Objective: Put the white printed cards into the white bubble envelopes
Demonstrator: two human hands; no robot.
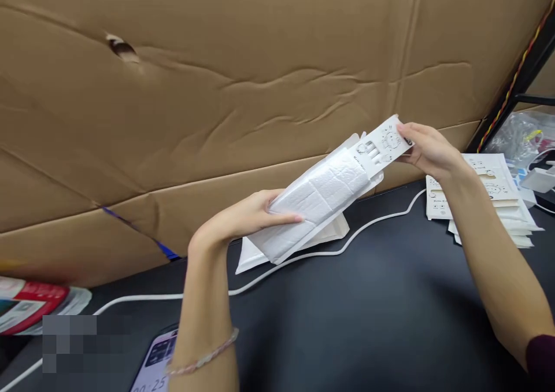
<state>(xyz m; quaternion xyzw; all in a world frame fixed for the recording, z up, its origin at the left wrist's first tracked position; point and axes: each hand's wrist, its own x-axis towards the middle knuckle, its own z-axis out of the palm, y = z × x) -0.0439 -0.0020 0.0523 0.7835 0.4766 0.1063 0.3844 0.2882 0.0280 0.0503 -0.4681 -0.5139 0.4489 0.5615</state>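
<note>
My left hand grips the lower end of a white padded mailer, thumb under it, fingers laid flat along its upper face. My right hand pinches the top edge of a white card between thumb and fingertips; the card carries small printed figures and what look like slim white sticks, though the print is too small to read. The card's lower part sits inside the mailer's open mouth, its upper part standing out. Mailer and card are held tilted, lower end toward the left, clear of the tabletop and above its rear edge. Directly beneath them a second mailer lies flat on the dark surface, near the back. A white cable runs across the tabletop from the right rear, passing under the held items and on toward the front left corner. At the right rear, a stack of cards of the same kind lies fanned out, just behind my right forearm. Past it, at the right edge, clear bags are heaped. A phone lies at the front edge beside my left wrist, which wears a bead bracelet. A red-and-white packet rests at the left edge. A creased cardboard sheet stands behind the tabletop.
</note>
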